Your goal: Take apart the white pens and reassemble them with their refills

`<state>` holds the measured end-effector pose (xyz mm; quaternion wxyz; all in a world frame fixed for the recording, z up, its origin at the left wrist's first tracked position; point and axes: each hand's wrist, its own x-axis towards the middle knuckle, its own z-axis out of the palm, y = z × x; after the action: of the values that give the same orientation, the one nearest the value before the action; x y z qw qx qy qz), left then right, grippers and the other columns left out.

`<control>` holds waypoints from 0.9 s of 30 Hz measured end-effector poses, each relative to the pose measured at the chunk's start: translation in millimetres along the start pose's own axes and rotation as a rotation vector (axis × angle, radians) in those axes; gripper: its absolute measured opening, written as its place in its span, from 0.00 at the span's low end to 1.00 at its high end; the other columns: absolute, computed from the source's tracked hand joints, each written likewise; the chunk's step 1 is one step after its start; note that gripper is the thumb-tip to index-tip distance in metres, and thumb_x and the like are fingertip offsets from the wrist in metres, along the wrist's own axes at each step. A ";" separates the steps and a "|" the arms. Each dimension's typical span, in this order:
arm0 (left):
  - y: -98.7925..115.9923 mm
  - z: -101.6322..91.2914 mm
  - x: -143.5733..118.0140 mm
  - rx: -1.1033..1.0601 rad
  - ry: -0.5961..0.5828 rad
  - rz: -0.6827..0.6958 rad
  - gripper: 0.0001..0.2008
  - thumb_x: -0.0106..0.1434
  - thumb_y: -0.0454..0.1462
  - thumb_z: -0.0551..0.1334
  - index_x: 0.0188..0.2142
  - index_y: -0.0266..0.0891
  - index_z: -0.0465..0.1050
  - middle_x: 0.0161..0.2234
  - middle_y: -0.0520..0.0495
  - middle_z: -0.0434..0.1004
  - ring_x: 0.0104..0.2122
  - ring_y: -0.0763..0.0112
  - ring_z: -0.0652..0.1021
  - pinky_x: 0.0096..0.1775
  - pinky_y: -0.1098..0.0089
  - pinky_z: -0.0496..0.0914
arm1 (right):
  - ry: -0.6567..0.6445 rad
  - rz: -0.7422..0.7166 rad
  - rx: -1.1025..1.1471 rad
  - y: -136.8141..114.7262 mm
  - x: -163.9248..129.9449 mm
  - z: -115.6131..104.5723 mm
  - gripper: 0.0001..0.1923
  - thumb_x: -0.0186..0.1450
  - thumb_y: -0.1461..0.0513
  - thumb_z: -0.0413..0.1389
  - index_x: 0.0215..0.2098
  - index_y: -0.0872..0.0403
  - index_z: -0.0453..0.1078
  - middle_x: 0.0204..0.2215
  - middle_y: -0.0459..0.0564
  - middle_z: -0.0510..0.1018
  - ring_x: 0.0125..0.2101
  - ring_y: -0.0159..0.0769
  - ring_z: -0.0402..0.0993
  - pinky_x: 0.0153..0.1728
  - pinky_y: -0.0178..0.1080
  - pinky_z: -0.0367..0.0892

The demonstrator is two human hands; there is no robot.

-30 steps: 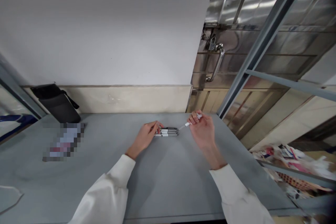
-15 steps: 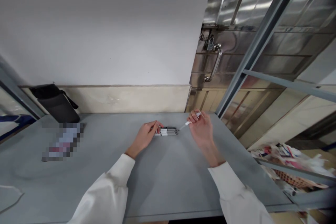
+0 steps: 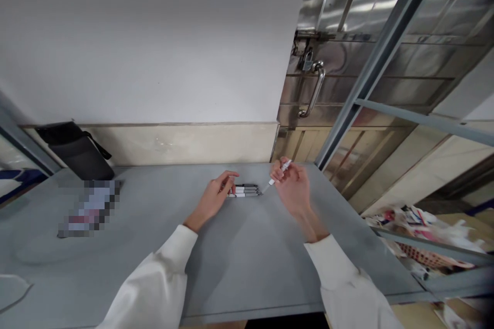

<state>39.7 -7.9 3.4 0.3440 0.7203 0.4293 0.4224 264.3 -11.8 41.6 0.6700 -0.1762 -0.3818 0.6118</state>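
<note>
The left hand (image 3: 213,196) rests on the grey bench (image 3: 247,257), its fingertips pressed on the near end of a small row of pens (image 3: 244,190) that lie side by side, touching one another, toward the back of the bench. Its grip is not closed around them; the fingers only pin the row flat. The right hand (image 3: 293,187) is raised just beside the far end of the row and pinches a single white pen (image 3: 278,173) between thumb and fingers, tilted, with its thin tip pointing down toward the end of the row, close to it but whether touching cannot be told.

The step in hand looks like lining up pens: one hand steadies the set while the other brings another to it. The next move would call for levelling the held pen so it lies parallel with the others, setting it against the outer one without nudging the row, and keeping the left fingers firm so nothing rolls.

Off to the left lie a black pouch (image 3: 79,150) against the wall and a blurred flat item (image 3: 89,207). A metal door with a handle (image 3: 313,90) and padlock (image 3: 306,59) stands behind the right hand.
</note>
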 end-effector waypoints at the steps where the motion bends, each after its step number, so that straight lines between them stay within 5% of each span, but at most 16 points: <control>1: 0.6 0.5 0.1 -0.013 -0.003 0.001 0.19 0.71 0.47 0.49 0.51 0.41 0.70 0.26 0.51 0.72 0.27 0.70 0.71 0.32 0.72 0.64 | -0.013 0.018 -0.013 1.5 0.2 0.0 0.08 0.66 0.56 0.52 0.30 0.49 0.65 0.22 0.44 0.59 0.24 0.34 0.58 0.27 0.37 0.62; 5: 7.8 2.6 -0.7 -0.069 -0.018 0.014 0.19 0.71 0.46 0.51 0.57 0.42 0.66 0.26 0.52 0.71 0.27 0.72 0.69 0.32 0.72 0.64 | -0.051 0.070 -0.198 10.5 0.9 -1.5 0.04 0.63 0.58 0.58 0.34 0.49 0.69 0.28 0.44 0.68 0.25 0.30 0.63 0.28 0.35 0.62; 10: 19.8 5.7 -3.2 -0.113 -0.045 0.050 0.25 0.66 0.44 0.59 0.61 0.45 0.60 0.34 0.49 0.73 0.31 0.71 0.73 0.34 0.73 0.66 | -0.242 0.125 -0.650 22.3 -1.1 -10.5 0.13 0.63 0.52 0.60 0.43 0.48 0.72 0.33 0.45 0.74 0.28 0.31 0.67 0.29 0.35 0.63; 17: 20.4 6.8 -4.2 -0.025 -0.091 0.068 0.12 0.64 0.45 0.61 0.43 0.41 0.73 0.36 0.48 0.76 0.33 0.70 0.73 0.35 0.72 0.66 | -0.448 0.174 -0.764 28.8 -3.8 -13.7 0.14 0.65 0.50 0.58 0.40 0.51 0.70 0.30 0.45 0.74 0.28 0.31 0.68 0.30 0.35 0.64; 23: 14.2 9.4 -1.7 -0.004 -0.086 0.028 0.13 0.64 0.47 0.61 0.41 0.41 0.73 0.33 0.50 0.77 0.32 0.69 0.74 0.35 0.72 0.67 | -0.365 0.155 -0.879 29.7 0.6 -22.6 0.16 0.66 0.48 0.55 0.39 0.51 0.71 0.29 0.46 0.75 0.27 0.33 0.69 0.27 0.35 0.63; 27: 1.7 5.1 5.1 -0.093 0.026 -0.030 0.13 0.64 0.48 0.60 0.39 0.41 0.70 0.31 0.51 0.75 0.30 0.71 0.74 0.31 0.73 0.67 | -0.265 0.098 -0.951 23.2 4.9 -30.2 0.14 0.66 0.50 0.55 0.36 0.51 0.73 0.29 0.46 0.76 0.28 0.34 0.70 0.32 0.37 0.65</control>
<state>46.3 -4.6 4.4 0.3778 0.6914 0.4244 0.4462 270.1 4.2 7.2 0.4315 -0.4008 -0.6916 0.4180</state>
